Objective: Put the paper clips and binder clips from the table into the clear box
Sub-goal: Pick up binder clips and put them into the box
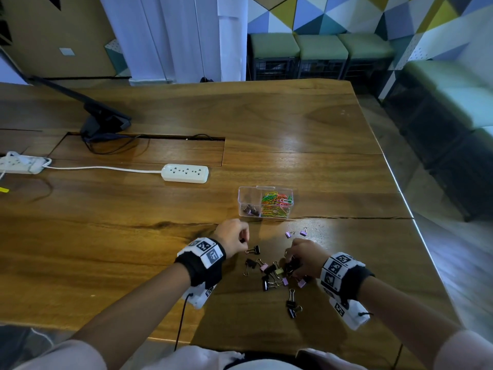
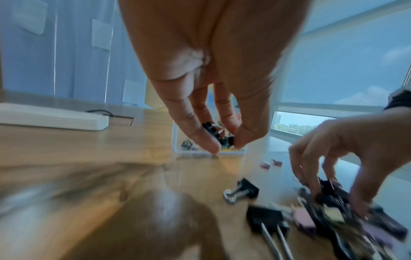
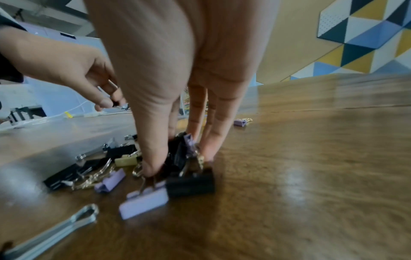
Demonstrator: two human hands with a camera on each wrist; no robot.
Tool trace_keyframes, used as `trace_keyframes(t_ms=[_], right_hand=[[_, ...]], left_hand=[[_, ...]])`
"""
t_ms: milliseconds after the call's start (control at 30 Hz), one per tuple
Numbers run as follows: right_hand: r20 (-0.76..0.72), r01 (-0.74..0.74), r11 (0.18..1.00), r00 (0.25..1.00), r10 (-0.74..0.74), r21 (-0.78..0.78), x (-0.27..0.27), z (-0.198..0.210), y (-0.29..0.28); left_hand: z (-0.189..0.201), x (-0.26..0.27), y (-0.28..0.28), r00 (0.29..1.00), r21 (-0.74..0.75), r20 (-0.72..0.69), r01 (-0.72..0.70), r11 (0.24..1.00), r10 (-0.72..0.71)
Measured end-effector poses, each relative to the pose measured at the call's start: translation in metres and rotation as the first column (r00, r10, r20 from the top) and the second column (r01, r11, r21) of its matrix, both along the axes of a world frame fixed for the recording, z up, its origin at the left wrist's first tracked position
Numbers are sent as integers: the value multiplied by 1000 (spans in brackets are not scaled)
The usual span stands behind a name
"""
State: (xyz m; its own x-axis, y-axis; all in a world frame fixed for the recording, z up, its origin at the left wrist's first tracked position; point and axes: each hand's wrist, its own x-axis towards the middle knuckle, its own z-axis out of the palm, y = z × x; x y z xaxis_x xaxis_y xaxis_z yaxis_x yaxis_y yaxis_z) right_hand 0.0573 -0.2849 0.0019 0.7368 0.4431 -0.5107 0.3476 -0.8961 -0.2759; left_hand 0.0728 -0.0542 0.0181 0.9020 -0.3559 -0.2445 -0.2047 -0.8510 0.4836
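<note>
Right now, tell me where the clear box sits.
In the head view the clear box stands on the wooden table, just beyond the left hand and the scattered binder clips, with the white power strip to its far left.

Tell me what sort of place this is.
Probably an office meeting or co-working room. A large wooden table has a cable slot and a white power strip; green cushioned stools line a wall of coloured triangular panels.
</note>
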Motion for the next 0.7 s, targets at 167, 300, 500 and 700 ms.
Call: trace_keyframes(t_ms=[167,300,500,700], right_hand=[[-68,40,997,997,-44,-61,6,1,3],[-103,35,995,994,-45,-90,11,2,6],[-140,23,996,990,-34,-82,14,4,8],[-129,67,996,989,-74,-54,12,2,4]], left_hand=[[27,28,-4,993,-70,114,-34,997,42],[37,49,-7,978,-89,183,-81,993,96],[35,69,-15,977,-79,163,-128,989,139],[23,81,-17,977,-96,86,-187,978,195]])
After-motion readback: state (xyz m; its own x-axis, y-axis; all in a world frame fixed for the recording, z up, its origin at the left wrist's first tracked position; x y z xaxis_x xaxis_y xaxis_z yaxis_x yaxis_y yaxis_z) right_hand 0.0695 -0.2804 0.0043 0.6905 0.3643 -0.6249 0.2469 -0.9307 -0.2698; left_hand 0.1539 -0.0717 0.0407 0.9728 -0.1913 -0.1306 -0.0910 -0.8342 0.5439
